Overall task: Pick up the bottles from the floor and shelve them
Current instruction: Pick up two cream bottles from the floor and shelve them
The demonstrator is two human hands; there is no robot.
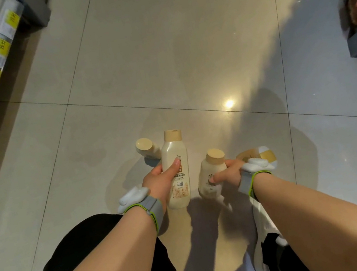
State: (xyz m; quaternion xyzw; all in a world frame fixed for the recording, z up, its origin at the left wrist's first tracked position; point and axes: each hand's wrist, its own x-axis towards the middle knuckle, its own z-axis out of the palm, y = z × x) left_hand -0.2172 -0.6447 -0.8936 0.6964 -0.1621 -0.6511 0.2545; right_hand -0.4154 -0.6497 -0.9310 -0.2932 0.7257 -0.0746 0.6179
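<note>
Grey wristbands [153, 208] edged lime green, white pods, black trousers [91, 243]

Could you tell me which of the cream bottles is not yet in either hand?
The small bottle on the floor tiles left of the tall bottle; the left hand grips the tall one, the right hand another small one.

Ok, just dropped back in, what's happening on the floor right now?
A person is crouched over the tiled floor between shelves. The left hand grips a tall cream plastic bottle with a tan cap; the right hand grips a shorter cream bottle with a tan cap. A small cream bottle stands behind them, and another bottle shows partly behind the right hand. None is shelved yet.
</note>
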